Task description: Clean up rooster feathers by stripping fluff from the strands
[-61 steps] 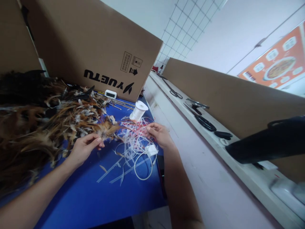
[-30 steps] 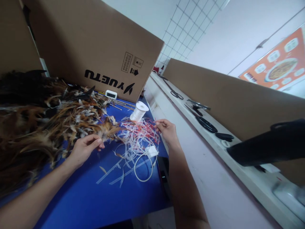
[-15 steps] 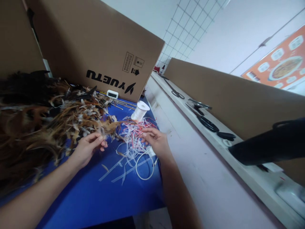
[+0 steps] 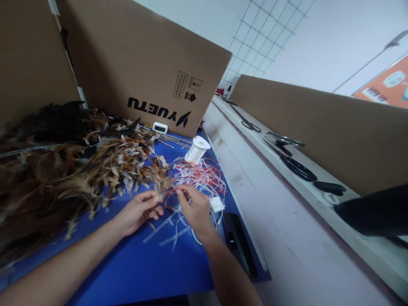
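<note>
A small brown, fluffy feather stands up from the pinched thumb and fingers of my left hand. Close on its right, my right hand is closed in a pinch by the feather's side. What lies between its fingertips is too small to make out. Beyond my right hand spreads a tangle of red and white ribbon strips. To the left lies a big heap of brown, black and tan feathers.
A white ribbon spool stands behind the strips. A small white digital display and thin sticks lie before a cardboard box. A phone-like black object lies at right. Scissors rest on the ledge.
My right hand has moved left from the ribbon strips to beside my left hand. The left hand still holds the feather. The view has shifted, showing the black object at right.
</note>
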Demonstrator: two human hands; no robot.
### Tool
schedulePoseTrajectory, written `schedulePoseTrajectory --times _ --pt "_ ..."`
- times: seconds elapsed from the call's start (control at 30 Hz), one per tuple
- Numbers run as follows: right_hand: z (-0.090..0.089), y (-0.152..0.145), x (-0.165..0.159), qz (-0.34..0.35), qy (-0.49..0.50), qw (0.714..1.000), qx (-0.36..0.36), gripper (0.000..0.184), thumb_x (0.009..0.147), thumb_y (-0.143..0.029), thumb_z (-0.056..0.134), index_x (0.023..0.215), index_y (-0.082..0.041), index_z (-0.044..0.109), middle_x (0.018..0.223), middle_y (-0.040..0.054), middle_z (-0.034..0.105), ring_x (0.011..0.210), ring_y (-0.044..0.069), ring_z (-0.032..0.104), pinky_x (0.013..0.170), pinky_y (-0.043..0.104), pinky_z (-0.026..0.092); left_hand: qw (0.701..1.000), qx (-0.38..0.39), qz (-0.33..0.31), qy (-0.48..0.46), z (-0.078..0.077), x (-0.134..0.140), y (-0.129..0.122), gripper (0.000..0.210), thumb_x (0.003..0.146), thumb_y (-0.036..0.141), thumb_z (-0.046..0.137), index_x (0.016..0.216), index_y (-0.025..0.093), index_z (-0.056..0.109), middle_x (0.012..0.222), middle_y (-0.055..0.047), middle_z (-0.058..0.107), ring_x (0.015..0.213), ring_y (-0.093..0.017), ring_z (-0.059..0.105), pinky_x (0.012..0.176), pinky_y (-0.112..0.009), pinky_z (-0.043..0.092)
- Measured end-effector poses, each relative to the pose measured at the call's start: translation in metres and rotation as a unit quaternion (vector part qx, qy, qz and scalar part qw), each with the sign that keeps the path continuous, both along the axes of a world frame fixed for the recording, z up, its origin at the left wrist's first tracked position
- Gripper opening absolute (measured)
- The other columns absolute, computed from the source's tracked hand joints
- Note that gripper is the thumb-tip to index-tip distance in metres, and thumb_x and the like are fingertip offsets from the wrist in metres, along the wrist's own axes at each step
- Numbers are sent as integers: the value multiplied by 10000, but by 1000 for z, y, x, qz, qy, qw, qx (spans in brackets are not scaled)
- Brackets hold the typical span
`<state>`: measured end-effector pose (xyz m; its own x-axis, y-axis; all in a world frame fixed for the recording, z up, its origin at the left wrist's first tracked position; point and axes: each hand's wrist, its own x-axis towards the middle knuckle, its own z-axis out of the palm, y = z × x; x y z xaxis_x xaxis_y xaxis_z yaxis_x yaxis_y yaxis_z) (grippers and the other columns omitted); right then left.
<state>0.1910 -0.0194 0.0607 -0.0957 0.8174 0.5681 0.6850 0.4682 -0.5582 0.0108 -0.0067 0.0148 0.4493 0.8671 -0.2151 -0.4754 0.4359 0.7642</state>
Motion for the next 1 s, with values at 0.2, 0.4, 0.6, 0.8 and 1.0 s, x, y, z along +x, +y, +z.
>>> schedulePoseTrajectory --times 0.2,0.4,0.6,0.8,1.0 --pt "-5 3 1 -5 32 999 -10 148 870 -215 516 867 -213 664 797 24 718 700 156 662 684 271 508 1000 -5 -18 -1 -3 1 -1 147 712 254 760 762 135 691 870 -76 709 651 -104 641 624 -205 549" --pt "-8 4 8 -25 77 995 -54 141 869 -255 527 875 -222 664 773 16 713 654 154 646 649 272 501 1000 -6 14 19 -3 -1 5 153 693 266 776 738 138 705 805 -61 709 653 -100 637 641 -195 552" --pt "-13 4 15 -19 135 986 -96 106 854 -289 543 843 -233 632 728 -1 691 591 152 632 600 273 506 998 0 49 45 -4 -5 11 166 673 276 789 714 139 705 767 -56 702 639 -103 630 631 -196 542" --pt "-6 -2 18 54 180 966 -179 79 866 -253 524 835 -222 590 723 -14 685 595 133 636 576 239 497 992 42 78 93 0 -6 13 177 699 307 760 742 145 704 717 -41 690 623 -112 615 634 -223 515" --pt "8 -14 8 94 14 990 -105 122 895 -192 493 857 -213 607 768 0 663 695 135 612 658 250 461 946 173 78 262 -4 -8 14 221 764 385 666 762 166 699 623 -25 673 605 -155 610 625 -252 466"
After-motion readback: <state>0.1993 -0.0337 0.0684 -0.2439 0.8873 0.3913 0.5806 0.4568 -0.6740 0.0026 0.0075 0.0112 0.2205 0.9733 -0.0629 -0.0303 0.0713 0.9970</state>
